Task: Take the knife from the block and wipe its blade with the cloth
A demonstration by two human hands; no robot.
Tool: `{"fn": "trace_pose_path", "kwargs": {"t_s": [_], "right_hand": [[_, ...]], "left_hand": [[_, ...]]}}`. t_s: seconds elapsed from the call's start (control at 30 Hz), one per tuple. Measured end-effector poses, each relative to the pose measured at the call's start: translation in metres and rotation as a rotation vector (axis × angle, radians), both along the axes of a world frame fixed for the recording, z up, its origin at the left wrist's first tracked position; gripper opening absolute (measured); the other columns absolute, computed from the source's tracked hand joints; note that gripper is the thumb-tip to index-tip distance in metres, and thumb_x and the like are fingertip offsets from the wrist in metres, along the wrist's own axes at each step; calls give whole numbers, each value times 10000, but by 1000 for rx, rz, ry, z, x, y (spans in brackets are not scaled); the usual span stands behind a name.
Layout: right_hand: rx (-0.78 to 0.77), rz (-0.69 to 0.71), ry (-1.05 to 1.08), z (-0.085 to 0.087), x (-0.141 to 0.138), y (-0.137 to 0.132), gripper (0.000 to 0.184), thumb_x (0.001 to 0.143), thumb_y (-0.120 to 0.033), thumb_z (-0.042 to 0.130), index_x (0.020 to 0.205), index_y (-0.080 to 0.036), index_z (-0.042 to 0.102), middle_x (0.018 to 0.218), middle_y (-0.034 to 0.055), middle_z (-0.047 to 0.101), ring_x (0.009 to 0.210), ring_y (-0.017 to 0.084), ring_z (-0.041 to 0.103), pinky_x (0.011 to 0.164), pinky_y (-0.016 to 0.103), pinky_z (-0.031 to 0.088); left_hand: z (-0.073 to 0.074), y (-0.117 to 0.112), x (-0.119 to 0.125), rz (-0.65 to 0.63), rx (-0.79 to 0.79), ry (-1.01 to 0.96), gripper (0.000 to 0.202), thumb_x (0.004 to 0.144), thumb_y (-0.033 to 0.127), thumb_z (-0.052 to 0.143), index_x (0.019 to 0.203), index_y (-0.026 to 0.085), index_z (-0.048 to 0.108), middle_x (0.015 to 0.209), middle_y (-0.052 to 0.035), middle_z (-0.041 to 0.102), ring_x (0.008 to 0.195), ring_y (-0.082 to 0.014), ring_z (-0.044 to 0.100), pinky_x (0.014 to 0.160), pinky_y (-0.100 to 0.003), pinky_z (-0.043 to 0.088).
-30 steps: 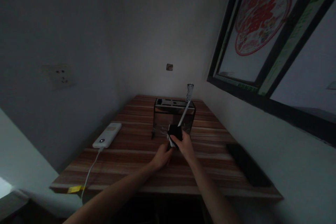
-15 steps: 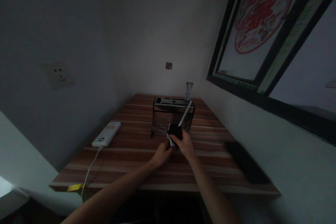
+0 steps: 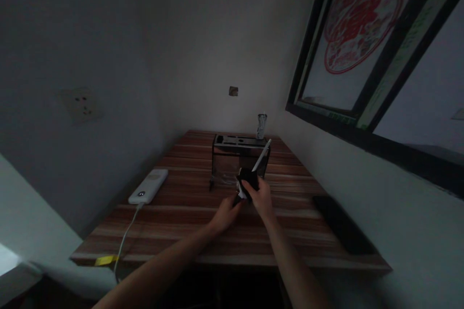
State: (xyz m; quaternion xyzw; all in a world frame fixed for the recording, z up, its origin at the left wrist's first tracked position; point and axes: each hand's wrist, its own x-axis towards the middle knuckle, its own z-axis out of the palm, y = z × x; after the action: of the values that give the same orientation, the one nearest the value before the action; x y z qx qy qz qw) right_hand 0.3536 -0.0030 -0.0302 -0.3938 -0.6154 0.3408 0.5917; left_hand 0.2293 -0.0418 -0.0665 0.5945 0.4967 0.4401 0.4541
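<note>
Over the table, in front of a small clear-walled tank with a black frame [image 3: 223, 161], both hands meet at a black boxy part [image 3: 249, 177]. A white tube [image 3: 262, 155] slants up and right from it, across the tank's right side. My right hand [image 3: 263, 198] is closed around the part, thumb across its front. Lower and to the left, my left hand [image 3: 224, 213] pinches a small dark piece at the part's underside; its exact kind is too dim to tell. Some whitish material shows between the hands.
A white power bank [image 3: 149, 187] lies at the left, its cable [image 3: 125, 236] running over the front edge beside a yellow tag [image 3: 106, 260]. At the right lies a flat black slab [image 3: 342, 224]. A clear patterned glass [image 3: 261, 126] stands behind the tank. A window frame [image 3: 326, 130] borders the right.
Both hands have shifted slightly right with the black part, and the tube leans a little further right. The grip looks the same.
</note>
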Motion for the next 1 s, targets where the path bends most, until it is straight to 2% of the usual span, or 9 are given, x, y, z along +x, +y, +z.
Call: {"fn": "trace_pose_path", "kwargs": {"t_s": [0.13,0.3,0.5,0.67,0.83,1.0], "right_hand": [[7,-32,48,5,4,9,322,700,-423,675,859,-144,669,775,56,706,689,202,637,617,286,500],[23,-15,89,18,7,20,358,703,-474,658,847,-146,659,721,61,707,629,209,652,568,298,512],[77,-50,113,40,11,35,412,659,-513,681,833,-140,656,706,62,706,620,213,655,566,305,514],[121,-67,116,62,18,44,379,686,-496,666,816,-141,651,711,51,697,593,191,638,555,289,503],[167,-104,116,82,29,52,341,674,-458,687,762,-131,647,676,38,669,582,167,602,547,266,481],[181,-107,147,94,33,55,331,698,-465,660,728,-137,631,626,18,634,537,147,572,517,251,460]], "left_hand": [[-1,-1,0,-2,24,18,251,804,368,499,795,127,569,444,66,454,376,-90,408,379,-191,296],[-5,1,1,-6,28,30,277,818,405,487,825,136,552,412,84,423,316,-80,375,348,-186,279],[-7,3,0,-1,30,31,308,822,428,489,863,133,568,419,80,439,330,-87,399,366,-189,308],[-7,2,0,-2,42,35,312,825,420,491,858,127,592,416,72,439,357,-94,406,377,-190,305],[-6,3,0,-13,78,32,298,804,405,524,845,121,605,500,49,496,439,-96,449,424,-186,343],[-9,2,0,-40,50,25,371,808,468,496,872,116,595,456,72,436,355,-84,391,364,-189,304]]}}
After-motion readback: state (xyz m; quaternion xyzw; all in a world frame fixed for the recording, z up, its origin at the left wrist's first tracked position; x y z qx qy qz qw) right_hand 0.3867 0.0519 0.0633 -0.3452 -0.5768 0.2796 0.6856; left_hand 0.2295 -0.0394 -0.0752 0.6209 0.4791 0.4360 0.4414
